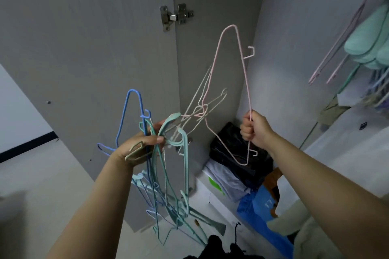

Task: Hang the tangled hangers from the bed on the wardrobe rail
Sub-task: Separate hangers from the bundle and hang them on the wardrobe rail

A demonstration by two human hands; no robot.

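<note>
A person is standing at an open wardrobe, seen from a camera on their own head looking down along both bare forearms. The landmark here is the door hinge (176,16), high on the grey wardrobe door (88,48).

Below and left of the hinge, the left hand (139,143) is gripping a tangled bundle of hangers (168,174), fingers curled round several at once: blue wire, teal plastic and beige ones, most of them dangling toward the floor.

Below and right of the hinge, the right hand (251,127) is closing in a fist round the long straight bar of a pink wire hanger (233,82), holding it upright. The hanger's hook end is sitting among the pale hangers of the bundle between the two hands, and it looks still snagged there.

Far right of the hinge, inside the wardrobe, hung hangers (345,35) in pink and mint are already dangling; the rail itself is out of view. Bags and folded clothes (237,153) are lying on the wardrobe floor.

The hangers look light, stiff and a little springy, with hooks that catch easily. Holding the straight bar seems sensible while working the hook free by turning, not by tugging.
</note>
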